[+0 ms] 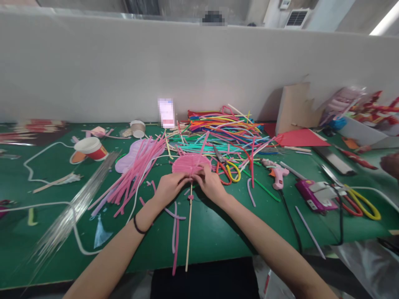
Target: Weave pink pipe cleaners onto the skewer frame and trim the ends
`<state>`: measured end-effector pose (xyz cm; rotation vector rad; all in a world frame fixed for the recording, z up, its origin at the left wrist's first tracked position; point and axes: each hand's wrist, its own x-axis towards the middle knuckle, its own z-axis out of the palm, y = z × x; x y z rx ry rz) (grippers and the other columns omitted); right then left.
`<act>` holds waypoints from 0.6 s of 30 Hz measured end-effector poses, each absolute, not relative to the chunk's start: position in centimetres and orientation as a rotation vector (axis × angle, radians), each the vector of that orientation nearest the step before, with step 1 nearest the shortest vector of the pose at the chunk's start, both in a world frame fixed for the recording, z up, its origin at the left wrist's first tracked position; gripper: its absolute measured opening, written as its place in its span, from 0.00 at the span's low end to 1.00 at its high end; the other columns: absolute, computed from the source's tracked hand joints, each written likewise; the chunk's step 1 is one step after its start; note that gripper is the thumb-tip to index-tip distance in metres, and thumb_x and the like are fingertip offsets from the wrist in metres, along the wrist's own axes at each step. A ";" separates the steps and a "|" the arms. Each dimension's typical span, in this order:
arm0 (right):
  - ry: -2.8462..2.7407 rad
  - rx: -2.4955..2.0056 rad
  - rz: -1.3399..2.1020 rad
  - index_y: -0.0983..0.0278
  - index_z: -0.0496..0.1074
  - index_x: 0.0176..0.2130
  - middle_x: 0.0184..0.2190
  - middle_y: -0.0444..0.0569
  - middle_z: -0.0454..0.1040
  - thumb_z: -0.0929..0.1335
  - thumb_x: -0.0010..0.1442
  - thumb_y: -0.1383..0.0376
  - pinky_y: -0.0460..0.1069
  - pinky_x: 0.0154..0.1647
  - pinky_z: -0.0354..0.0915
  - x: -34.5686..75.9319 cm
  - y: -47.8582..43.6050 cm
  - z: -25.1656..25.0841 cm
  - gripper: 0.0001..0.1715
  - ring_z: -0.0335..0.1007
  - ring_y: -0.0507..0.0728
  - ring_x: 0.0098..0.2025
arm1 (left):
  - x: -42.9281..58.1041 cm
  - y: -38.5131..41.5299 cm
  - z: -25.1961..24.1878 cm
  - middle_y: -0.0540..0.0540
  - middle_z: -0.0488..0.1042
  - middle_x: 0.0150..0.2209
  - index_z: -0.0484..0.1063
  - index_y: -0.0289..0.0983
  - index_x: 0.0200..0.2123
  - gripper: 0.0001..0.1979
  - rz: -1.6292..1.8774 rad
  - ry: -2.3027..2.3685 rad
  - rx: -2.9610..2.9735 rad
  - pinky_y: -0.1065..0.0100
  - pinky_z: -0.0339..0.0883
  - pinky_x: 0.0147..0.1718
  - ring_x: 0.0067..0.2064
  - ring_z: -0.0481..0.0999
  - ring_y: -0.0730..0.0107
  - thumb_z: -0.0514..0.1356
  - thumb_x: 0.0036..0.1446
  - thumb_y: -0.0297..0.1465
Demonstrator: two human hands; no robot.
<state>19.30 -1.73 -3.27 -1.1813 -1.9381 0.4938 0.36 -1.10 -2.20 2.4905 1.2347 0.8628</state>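
A round pink pipe-cleaner fan shape (190, 163) sits on a thin wooden stick (188, 232) that runs down toward the table's near edge. My left hand (170, 187) pinches the shape's lower left edge with closed fingers. My right hand (211, 183) grips its lower right edge, where the stick meets the shape. A loose pink pipe cleaner (176, 236) lies beside the stick on the green table (218, 232).
A bundle of pink pipe cleaners (137, 174) lies to the left, and a multicoloured heap (224, 128) behind. Red-and-yellow scissors (229, 170), a pink glue gun (277, 172), a red paper cup (92, 148), thin wires (75, 203) and a purple tool (314, 195) lie around. Another person's hand (391, 164) shows at right.
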 end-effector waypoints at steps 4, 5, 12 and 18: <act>-1.946 -1.171 0.518 0.61 0.71 0.45 0.39 0.50 0.79 0.62 0.65 0.67 0.48 0.44 0.67 19.4 -2.0 -3.0 0.11 0.76 0.55 0.40 | 0.4 -1.0 -2.4 0.47 0.81 0.40 0.76 0.41 0.41 0.15 0.867 1.193 2.524 0.67 0.69 0.41 0.41 0.80 0.65 0.50 0.66 0.39; -1.974 -1.151 0.508 0.61 0.72 0.44 0.40 0.50 0.79 0.61 0.65 0.68 0.48 0.45 0.66 19.4 -2.0 -2.9 0.12 0.75 0.55 0.42 | 0.4 -1.0 -2.5 0.47 0.81 0.40 0.76 0.41 0.41 0.15 0.868 1.197 2.526 0.67 0.69 0.42 0.41 0.80 0.65 0.51 0.66 0.39; -1.960 -1.062 0.516 0.62 0.77 0.38 0.38 0.51 0.77 0.64 0.64 0.60 0.47 0.44 0.66 19.2 -2.4 -1.7 0.13 0.73 0.55 0.40 | 0.5 -1.0 -2.6 0.43 0.81 0.38 0.77 0.37 0.39 0.17 0.871 1.241 2.563 0.65 0.71 0.42 0.40 0.80 0.62 0.50 0.66 0.38; -1.806 -1.167 0.571 0.61 0.75 0.33 0.27 0.46 0.77 0.66 0.62 0.57 0.46 0.33 0.65 19.4 -1.6 -2.0 0.13 0.73 0.54 0.30 | 1.4 -1.3 -1.9 0.46 0.81 0.38 0.75 0.40 0.41 0.12 1.044 1.226 2.129 0.64 0.72 0.43 0.40 0.81 0.62 0.61 0.58 0.40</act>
